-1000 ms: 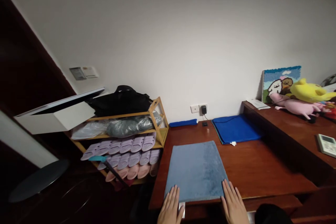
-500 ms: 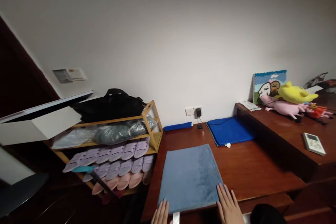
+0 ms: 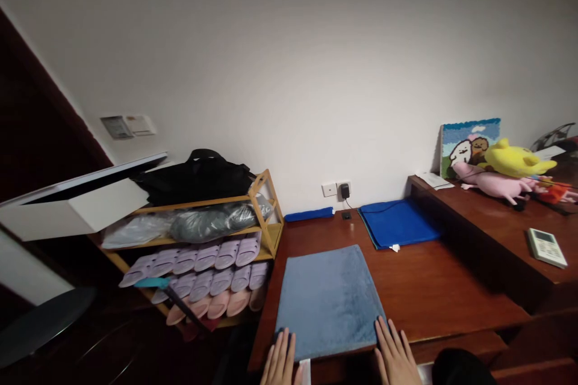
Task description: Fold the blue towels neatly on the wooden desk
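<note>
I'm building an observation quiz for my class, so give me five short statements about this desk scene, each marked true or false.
1. The right hand holds the white remote. False: its fingertips are at the near right corner of the grey-blue mat.
2. The left hand is at the mat's near left corner. True.
3. The black bag rests on top of the slipper rack. True.
4. The larger blue cloth hangs from the rack. False: it lies on the desk.
5. The bottom-row slippers are green. False: they are pink.
</note>
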The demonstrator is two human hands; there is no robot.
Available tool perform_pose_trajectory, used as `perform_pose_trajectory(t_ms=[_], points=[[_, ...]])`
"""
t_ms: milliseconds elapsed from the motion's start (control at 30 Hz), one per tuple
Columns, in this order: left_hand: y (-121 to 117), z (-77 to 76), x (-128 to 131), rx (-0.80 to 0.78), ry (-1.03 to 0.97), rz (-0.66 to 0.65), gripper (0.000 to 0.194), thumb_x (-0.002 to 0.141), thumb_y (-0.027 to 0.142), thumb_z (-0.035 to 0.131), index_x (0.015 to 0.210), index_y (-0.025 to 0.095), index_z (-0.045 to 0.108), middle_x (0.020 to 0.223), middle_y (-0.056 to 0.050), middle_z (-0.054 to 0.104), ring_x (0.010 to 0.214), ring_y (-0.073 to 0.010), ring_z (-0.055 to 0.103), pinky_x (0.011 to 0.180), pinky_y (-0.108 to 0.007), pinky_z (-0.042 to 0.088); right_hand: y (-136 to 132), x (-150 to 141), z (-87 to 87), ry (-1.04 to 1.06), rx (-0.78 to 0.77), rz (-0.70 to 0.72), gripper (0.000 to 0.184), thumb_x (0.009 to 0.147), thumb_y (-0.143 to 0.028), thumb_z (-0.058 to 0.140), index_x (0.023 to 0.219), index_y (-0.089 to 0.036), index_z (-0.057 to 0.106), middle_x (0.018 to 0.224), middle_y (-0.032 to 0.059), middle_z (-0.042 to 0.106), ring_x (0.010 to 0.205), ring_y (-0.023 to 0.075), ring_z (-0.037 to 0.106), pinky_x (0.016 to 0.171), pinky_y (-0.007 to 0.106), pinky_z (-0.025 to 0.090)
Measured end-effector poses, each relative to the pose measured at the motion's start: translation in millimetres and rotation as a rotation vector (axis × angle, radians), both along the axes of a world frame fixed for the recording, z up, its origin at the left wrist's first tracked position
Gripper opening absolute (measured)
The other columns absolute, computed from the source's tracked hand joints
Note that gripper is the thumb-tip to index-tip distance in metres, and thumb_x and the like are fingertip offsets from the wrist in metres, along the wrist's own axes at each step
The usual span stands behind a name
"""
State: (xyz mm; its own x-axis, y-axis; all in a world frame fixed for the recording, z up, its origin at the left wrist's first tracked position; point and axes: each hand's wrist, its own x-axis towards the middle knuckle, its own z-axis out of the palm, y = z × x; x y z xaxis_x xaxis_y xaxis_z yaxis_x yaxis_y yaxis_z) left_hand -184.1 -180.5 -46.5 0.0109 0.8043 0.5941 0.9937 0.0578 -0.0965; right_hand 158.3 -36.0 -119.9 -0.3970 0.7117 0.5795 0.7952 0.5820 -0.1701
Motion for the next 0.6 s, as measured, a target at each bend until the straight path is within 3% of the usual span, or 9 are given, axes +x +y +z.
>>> perform_pose_trajectory(t_ms=[67,167,267,333,433,533,600], points=[[22.8,17.1,31.0,-0.036,-0.026,-0.055,0.08,0.103,0.035,0.046,0.171,0.029,0.004,0.165,-0.005,0.049,0.145,-0.027,0.055,0.113,-0.045,0.055,-0.6,0.0,-8.1,-0.008,0.024,0.013,0.071,0.105,-0.044,0.042,0.168,-0.039,0.008,0.158,-0.0018,0.055,0.14,0.029,0.059,0.113,0.049,0.046],[63.1,34.6,97.9,-0.169,-0.076,-0.21,0.075,0.106,0.039,0.044,0.17,0.03,0.005,0.17,-0.004,0.038,0.15,-0.0269,0.049,0.118,-0.045,0.051,-1.3,-1.2,-12.5,0.0,0.093,0.01,0.076,0.104,-0.042,0.043,0.169,-0.036,0.004,0.154,-0.0009,0.06,0.137,0.0281,0.062,0.115,0.047,0.044],[96.3,30.0,158.5,-0.277,-0.123,-0.35,0.075,0.107,0.046,0.045,0.17,0.029,0.008,0.172,-0.003,0.032,0.153,-0.0283,0.044,0.122,-0.048,0.047,-5.7,-5.3,-8.1,0.018,0.156,-0.001,0.079,0.1,-0.032,0.041,0.17,-0.031,0.003,0.153,0.001,0.06,0.138,0.0274,0.061,0.117,0.048,0.043],[108.5,16.8,179.7,-0.309,-0.156,-0.368,0.072,0.107,0.042,0.043,0.169,0.03,0.008,0.171,-0.004,0.034,0.152,-0.0292,0.046,0.122,-0.051,0.047,-10.9,-9.1,-2.5,0.019,0.123,-0.026,0.084,0.097,-0.025,0.041,0.17,-0.031,0.0,0.159,0.001,0.053,0.145,0.0277,0.055,0.122,0.051,0.039],[109.3,-6.5,178.4,-0.292,-0.17,-0.353,0.077,0.106,0.041,0.044,0.169,0.03,0.002,0.169,-0.005,0.038,0.149,-0.0307,0.051,0.12,-0.052,0.048,-17.6,-12.9,6.1,0.023,0.055,-0.06,0.091,0.092,-0.019,0.041,0.169,-0.031,-0.007,0.165,0.0003,0.041,0.151,0.0292,0.046,0.127,0.055,0.031],[93.2,-23.2,148.9,-0.208,-0.157,-0.302,0.085,0.104,0.046,0.05,0.169,0.029,-0.002,0.168,-0.005,0.041,0.146,-0.03,0.054,0.118,-0.049,0.05,-19.6,-12.2,10.7,0.014,0.033,-0.045,0.096,0.089,-0.016,0.043,0.168,-0.029,-0.009,0.167,0.0001,0.035,0.153,0.0301,0.043,0.129,0.055,0.027],[78.3,-28.8,120.4,-0.135,-0.153,-0.187,0.083,0.104,0.045,0.049,0.169,0.029,-0.002,0.165,-0.006,0.047,0.144,-0.0288,0.056,0.115,-0.047,0.052,-19.3,-10.5,10.8,0.005,0.032,-0.024,0.099,0.087,-0.016,0.046,0.169,-0.027,-0.007,0.167,-0.0002,0.034,0.155,0.0303,0.04,0.129,0.055,0.026]])
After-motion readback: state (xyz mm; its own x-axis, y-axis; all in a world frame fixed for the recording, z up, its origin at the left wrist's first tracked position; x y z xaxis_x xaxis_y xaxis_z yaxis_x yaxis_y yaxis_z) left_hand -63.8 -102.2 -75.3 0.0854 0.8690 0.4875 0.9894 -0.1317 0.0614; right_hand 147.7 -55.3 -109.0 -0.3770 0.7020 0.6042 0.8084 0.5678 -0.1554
